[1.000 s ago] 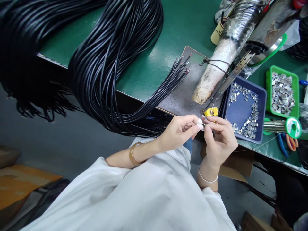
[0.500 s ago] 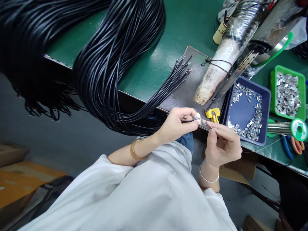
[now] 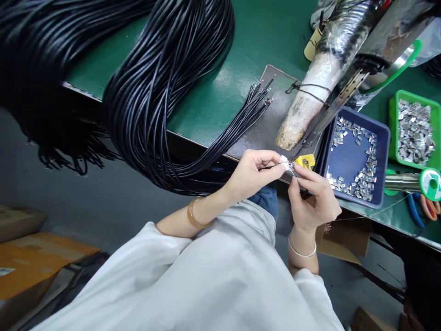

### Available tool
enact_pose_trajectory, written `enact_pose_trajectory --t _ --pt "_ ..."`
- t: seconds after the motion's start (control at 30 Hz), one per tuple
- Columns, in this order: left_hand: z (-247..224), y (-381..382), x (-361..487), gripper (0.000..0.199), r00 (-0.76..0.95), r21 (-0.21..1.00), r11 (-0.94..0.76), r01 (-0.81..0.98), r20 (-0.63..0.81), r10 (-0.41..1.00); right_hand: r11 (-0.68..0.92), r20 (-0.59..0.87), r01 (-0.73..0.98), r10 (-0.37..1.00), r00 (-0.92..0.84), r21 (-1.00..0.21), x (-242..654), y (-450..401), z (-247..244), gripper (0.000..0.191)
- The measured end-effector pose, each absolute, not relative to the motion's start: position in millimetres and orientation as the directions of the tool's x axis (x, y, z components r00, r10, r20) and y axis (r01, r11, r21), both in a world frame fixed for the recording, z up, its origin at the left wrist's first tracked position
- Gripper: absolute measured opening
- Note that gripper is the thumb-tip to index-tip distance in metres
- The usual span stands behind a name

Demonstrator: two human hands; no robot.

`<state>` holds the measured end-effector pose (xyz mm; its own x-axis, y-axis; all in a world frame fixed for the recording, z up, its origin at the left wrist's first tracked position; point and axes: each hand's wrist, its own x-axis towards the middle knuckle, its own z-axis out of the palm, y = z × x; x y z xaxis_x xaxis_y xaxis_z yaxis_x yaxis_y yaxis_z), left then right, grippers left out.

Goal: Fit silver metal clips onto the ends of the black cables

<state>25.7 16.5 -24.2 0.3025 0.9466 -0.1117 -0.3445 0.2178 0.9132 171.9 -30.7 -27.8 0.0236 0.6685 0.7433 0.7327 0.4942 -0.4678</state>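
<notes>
My left hand (image 3: 257, 174) pinches the end of a black cable, with white wrapping on the fingertips. Close against it at the table edge, my right hand (image 3: 315, 197) is closed on something thin and small that I cannot make out. A tiny metal part and fine wires show between the fingertips. Just beyond them is a yellow clip (image 3: 306, 161). The white, burnt-looking tip of a wrapped tube (image 3: 299, 115) points down above the hands. A large bundle of black cables (image 3: 165, 92) lies to the left, its stripped ends on a brown board (image 3: 251, 140).
To the right, a blue tray (image 3: 385, 161) and a green tray (image 3: 393, 124) hold small metal parts. Near them are a solder spool (image 3: 430, 185) and pliers (image 3: 415, 211). A metal arm (image 3: 339, 105) slants over the table. Cardboard boxes (image 3: 44, 262) stand at lower left.
My right hand has moved slightly left and up, so its fingertips now meet those of my left hand. The view has shifted a little, and the yellow clip is more covered.
</notes>
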Motion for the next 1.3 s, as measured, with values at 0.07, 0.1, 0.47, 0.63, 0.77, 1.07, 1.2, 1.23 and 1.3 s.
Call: enact_pose_trajectory --t 0.07,0.1,0.47,0.63,0.77,1.07,1.2,1.23,1.3 --pt "-24.0 18.0 27.0 0.011 0.286 0.921 0.213 -0.326 -0.118 0.951 0.494 0.757 0.754 0.654 0.006 -0.433 172.1 -29.5 -28.5 0.021" --pt "-24.0 18.8 27.8 0.011 0.280 0.926 0.205 -0.318 -0.115 0.953 0.490 0.759 0.761 0.651 0.004 -0.425 172.1 -28.9 -28.8 0.021" --pt "-20.5 20.1 32.1 0.015 0.229 0.963 0.149 -0.226 -0.096 0.969 0.448 0.705 0.681 0.695 0.143 -0.580 167.3 -23.1 -27.4 0.017" --pt "-18.7 19.4 30.7 0.016 0.227 0.967 0.139 -0.214 -0.089 0.970 0.431 0.722 0.741 0.684 0.104 -0.515 168.9 -23.9 -25.5 0.018" --pt "-20.6 19.1 29.7 0.014 0.255 0.964 0.158 -0.214 -0.102 0.962 0.448 0.728 0.730 0.678 0.098 -0.516 170.0 -24.8 -27.3 0.018" --pt "-26.5 18.2 30.9 0.014 0.234 0.968 0.159 -0.191 -0.113 0.966 0.432 0.706 0.730 0.701 0.098 -0.530 170.2 -25.4 -26.1 0.017" --pt "-26.4 17.4 32.0 0.015 0.241 0.972 0.143 -0.187 -0.096 0.966 0.421 0.716 0.753 0.692 0.093 -0.505 169.0 -23.5 -24.7 0.017" --pt "-25.7 17.0 32.1 0.015 0.242 0.973 0.135 -0.185 -0.088 0.966 0.424 0.724 0.757 0.684 0.092 -0.497 168.6 -23.1 -24.2 0.017" --pt "-23.8 16.2 31.9 0.016 0.242 0.976 0.121 -0.183 -0.075 0.967 0.431 0.742 0.766 0.665 0.088 -0.477 167.7 -22.7 -23.1 0.019"
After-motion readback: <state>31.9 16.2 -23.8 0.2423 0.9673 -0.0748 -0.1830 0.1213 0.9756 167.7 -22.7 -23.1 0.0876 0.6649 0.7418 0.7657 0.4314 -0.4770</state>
